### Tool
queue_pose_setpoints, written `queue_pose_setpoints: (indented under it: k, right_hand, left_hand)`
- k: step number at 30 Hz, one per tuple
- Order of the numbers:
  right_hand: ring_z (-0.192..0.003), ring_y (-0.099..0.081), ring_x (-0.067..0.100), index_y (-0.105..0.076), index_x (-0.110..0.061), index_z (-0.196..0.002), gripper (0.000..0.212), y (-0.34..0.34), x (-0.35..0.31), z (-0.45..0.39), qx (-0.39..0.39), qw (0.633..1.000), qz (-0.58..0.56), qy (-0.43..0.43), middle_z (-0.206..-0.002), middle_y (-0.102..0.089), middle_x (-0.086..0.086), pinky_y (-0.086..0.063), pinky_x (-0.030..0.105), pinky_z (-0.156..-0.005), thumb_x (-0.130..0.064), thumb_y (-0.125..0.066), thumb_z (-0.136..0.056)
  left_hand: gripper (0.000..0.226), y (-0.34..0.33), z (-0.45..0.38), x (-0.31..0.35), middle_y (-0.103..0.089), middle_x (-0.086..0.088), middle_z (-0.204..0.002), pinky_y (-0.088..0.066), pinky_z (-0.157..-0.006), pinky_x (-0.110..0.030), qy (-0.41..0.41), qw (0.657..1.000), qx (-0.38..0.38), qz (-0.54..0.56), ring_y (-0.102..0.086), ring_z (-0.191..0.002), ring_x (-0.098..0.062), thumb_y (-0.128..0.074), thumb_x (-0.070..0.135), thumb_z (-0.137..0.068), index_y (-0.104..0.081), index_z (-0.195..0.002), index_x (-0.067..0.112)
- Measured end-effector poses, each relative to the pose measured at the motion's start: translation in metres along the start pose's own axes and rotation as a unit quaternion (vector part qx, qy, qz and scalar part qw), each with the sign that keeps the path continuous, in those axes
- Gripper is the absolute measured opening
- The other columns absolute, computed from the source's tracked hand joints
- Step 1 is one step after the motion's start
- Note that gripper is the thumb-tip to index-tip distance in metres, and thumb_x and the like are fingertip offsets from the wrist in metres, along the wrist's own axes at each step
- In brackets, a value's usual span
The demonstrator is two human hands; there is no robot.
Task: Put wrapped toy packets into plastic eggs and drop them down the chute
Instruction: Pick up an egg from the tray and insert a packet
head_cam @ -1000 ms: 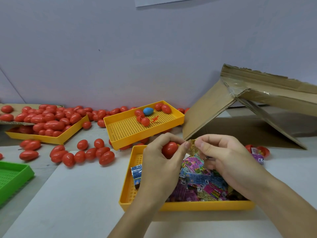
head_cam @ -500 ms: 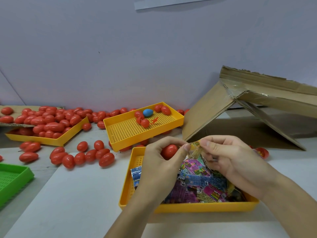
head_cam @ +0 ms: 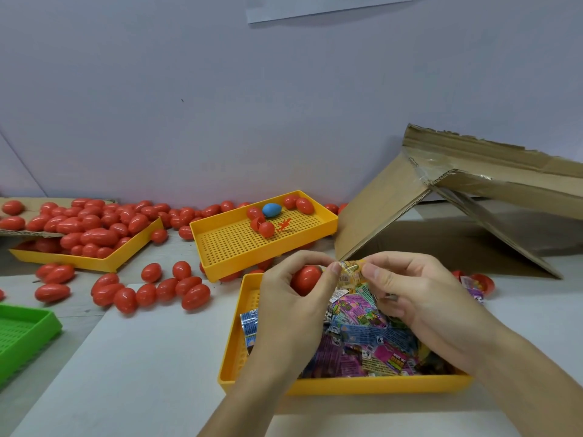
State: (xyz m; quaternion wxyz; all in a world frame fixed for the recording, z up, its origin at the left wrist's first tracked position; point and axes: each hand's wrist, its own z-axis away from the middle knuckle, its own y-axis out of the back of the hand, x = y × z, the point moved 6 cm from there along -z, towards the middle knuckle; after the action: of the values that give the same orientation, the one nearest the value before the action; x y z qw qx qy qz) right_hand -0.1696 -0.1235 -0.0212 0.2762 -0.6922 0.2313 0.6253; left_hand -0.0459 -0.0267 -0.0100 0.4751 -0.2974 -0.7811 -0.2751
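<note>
— What are the hands doing?

— The left hand has its fingers curled round a red egg, cradling it in the palm. Its thumb tip also presses against a small yellow packet. The right hand pinches the other end of that packet between thumb and forefinger, the remaining fingers curled below.

— So both hands share the packet?

— Yes, it sits between the two thumbs, just beside the egg and touching the left fingertips. Whether the egg is open or closed I cannot tell; the fingers hide most of it.

— Where is all this over?

— Above the near yellow tray, which is heaped with wrapped packets in pink, purple and blue. It rests on a white sheet on the table.

— And the chute?

— A folded cardboard ramp leans at the right, behind the hands. A couple of red egg halves and a packet lie near its foot.

— What else is about?

— A second yellow tray stands behind, tilted on eggs beneath it, holding a blue egg, a few red ones and a small orange figure. Farther left a third yellow tray is piled with red eggs, loose eggs are scattered on the table in front, and a green tray sits at the left edge.
</note>
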Motion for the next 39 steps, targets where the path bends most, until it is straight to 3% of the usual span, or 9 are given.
queue_pose_setpoints:
  k: [8,13,17,20,23,27,30,35,39]
  right_hand:
    - [-0.057,-0.029,0.016,-0.075,-0.013,-0.078,0.029,0.001,0.002,-0.001,-0.015,0.999,0.049,0.001,-0.065,-0.041,0.008,-0.026,0.021,-0.045,-0.042,-0.076,-0.082]
    - [-0.056,-0.037,0.009,-0.074,-0.014,-0.068,0.036,0.004,0.008,-0.005,0.011,0.999,-0.005,-0.037,-0.062,-0.051,-0.001,-0.022,0.023,-0.042,-0.048,-0.067,-0.077]
    - [-0.06,-0.031,0.013,-0.076,-0.014,-0.074,0.026,0.003,0.004,-0.004,-0.016,0.999,0.018,-0.028,-0.064,-0.042,0.001,-0.025,0.021,-0.044,-0.039,-0.069,-0.079]
    - [-0.06,-0.035,0.011,-0.077,-0.014,-0.078,0.022,0.004,0.003,-0.003,-0.019,1.0,0.019,-0.016,-0.065,-0.043,0.002,-0.029,0.021,-0.046,-0.036,-0.075,-0.08]
    - [-0.063,-0.04,0.01,-0.077,-0.013,-0.08,0.022,0.007,0.0,-0.003,-0.005,1.0,0.012,0.003,-0.068,-0.046,0.003,-0.031,0.021,-0.048,-0.035,-0.075,-0.081]
    - [-0.067,-0.044,0.013,-0.078,-0.013,-0.083,0.023,0.014,0.003,-0.006,0.045,0.999,-0.002,0.013,-0.074,-0.051,0.008,-0.034,0.021,-0.048,-0.033,-0.068,-0.075]
    - [-0.069,-0.046,0.015,-0.078,-0.013,-0.09,0.026,0.017,0.005,-0.006,0.076,0.997,-0.005,0.015,-0.073,-0.053,0.006,-0.037,0.019,-0.046,-0.033,-0.068,-0.077]
    - [-0.06,-0.054,0.007,-0.078,-0.032,-0.087,0.018,0.02,0.0,-0.004,0.114,0.991,0.042,0.048,-0.062,-0.06,-0.004,-0.048,0.021,-0.052,-0.04,-0.066,-0.075]
    - [-0.054,-0.057,0.002,-0.075,-0.026,-0.089,0.027,0.019,-0.006,0.0,0.131,0.984,0.099,0.07,-0.058,-0.062,-0.004,-0.054,0.026,-0.058,-0.045,-0.063,-0.073]
  left_hand:
    - [0.006,0.002,0.002,0.006,-0.067,0.018,-0.082,-0.05,-0.069,-0.013,-0.044,0.999,0.015,-0.028,-0.064,-0.087,-0.006,-0.069,0.032,-0.084,-0.072,-0.086,0.028]
    - [0.009,-0.007,0.008,0.018,-0.065,0.017,-0.087,-0.05,-0.071,-0.018,-0.146,0.981,0.009,-0.127,-0.061,-0.091,-0.005,-0.073,0.019,-0.088,-0.071,-0.09,0.028]
    - [0.013,-0.01,0.01,0.019,-0.063,0.017,-0.086,-0.049,-0.071,-0.015,-0.171,0.973,0.001,-0.153,-0.06,-0.09,-0.002,-0.075,0.017,-0.087,-0.071,-0.092,0.028]
    - [0.013,-0.009,0.009,0.014,-0.065,0.018,-0.09,-0.051,-0.074,-0.017,-0.133,0.983,-0.011,-0.13,-0.061,-0.094,-0.001,-0.075,0.024,-0.088,-0.068,-0.09,0.034]
    - [0.019,-0.01,0.006,0.002,-0.06,0.026,-0.102,-0.052,-0.072,-0.014,-0.033,0.996,-0.053,-0.062,-0.06,-0.097,0.002,-0.076,0.035,-0.085,-0.063,-0.099,0.036]
    - [0.023,-0.014,0.005,-0.016,-0.056,-0.004,-0.098,-0.048,-0.061,-0.023,0.107,0.986,-0.103,0.082,-0.054,-0.072,-0.008,-0.059,0.035,-0.084,-0.054,-0.105,0.026]
    - [0.008,-0.013,0.003,-0.016,-0.061,-0.007,-0.089,-0.051,-0.062,-0.023,0.102,0.986,-0.098,0.088,-0.058,-0.067,-0.008,-0.057,0.025,-0.1,-0.059,-0.107,0.021]
    - [0.018,-0.014,0.001,-0.014,-0.071,0.005,-0.085,-0.057,-0.062,-0.025,0.066,0.99,-0.1,0.074,-0.067,-0.069,-0.01,-0.056,0.032,-0.095,-0.067,-0.108,0.023]
    - [0.027,-0.014,0.001,-0.014,-0.073,0.002,-0.089,-0.055,-0.061,-0.021,0.079,0.987,-0.099,0.096,-0.068,-0.068,-0.01,-0.063,0.033,-0.089,-0.064,-0.108,0.015]
